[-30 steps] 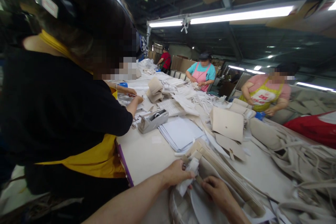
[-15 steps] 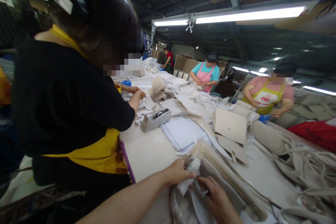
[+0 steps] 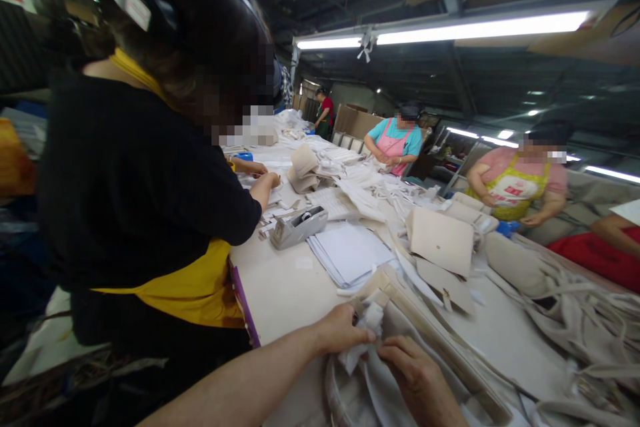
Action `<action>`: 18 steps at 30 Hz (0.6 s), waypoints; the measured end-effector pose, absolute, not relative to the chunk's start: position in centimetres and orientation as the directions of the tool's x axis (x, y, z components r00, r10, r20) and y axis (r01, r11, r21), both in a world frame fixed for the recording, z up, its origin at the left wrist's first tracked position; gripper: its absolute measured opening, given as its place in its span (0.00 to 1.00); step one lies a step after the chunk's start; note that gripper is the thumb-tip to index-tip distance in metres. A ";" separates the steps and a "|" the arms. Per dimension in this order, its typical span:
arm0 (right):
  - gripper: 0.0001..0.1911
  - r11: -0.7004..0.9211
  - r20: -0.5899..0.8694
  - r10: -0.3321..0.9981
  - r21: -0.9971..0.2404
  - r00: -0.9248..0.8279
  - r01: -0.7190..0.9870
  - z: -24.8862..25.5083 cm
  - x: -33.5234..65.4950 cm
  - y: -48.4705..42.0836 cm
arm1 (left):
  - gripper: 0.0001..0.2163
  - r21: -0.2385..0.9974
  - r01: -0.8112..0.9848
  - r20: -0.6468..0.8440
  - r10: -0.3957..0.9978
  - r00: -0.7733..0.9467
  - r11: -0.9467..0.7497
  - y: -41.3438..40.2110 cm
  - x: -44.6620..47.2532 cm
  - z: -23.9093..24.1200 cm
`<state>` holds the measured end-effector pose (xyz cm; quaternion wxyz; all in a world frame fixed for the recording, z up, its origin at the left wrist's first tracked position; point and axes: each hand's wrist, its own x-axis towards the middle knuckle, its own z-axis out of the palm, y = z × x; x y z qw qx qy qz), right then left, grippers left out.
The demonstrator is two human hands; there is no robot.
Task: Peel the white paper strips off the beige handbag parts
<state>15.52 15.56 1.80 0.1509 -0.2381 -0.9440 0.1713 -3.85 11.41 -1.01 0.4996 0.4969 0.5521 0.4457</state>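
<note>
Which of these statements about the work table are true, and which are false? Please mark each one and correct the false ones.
1. The left hand grips a crumpled white paper. True.
2. The right hand holds a pair of scissors. False: it touches the beige fabric beside the paper, with no tool in it.
3. A grey tape dispenser stands on the table. True.
4. The stack of white sheets lies to the left of the tape dispenser. False: it lies to its right.
5. The co-worker right beside the person wears a yellow apron. True.
</note>
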 end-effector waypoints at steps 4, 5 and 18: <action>0.12 0.849 0.180 0.487 -0.328 -0.855 0.415 3.3 15.0 15.6 | 0.16 0.985 0.165 -0.056 0.998 0.004 0.054 11.2 -3.9 -0.7; 0.12 0.862 0.174 0.475 -0.292 -0.862 0.416 3.6 14.7 15.6 | 0.17 0.980 0.199 -0.029 1.000 0.010 0.026 11.1 -3.9 -0.6; 0.08 0.911 0.148 0.399 0.048 -0.905 0.410 6.4 9.7 17.5 | 0.17 0.921 0.364 0.144 0.989 0.023 -0.142 11.1 -3.3 0.4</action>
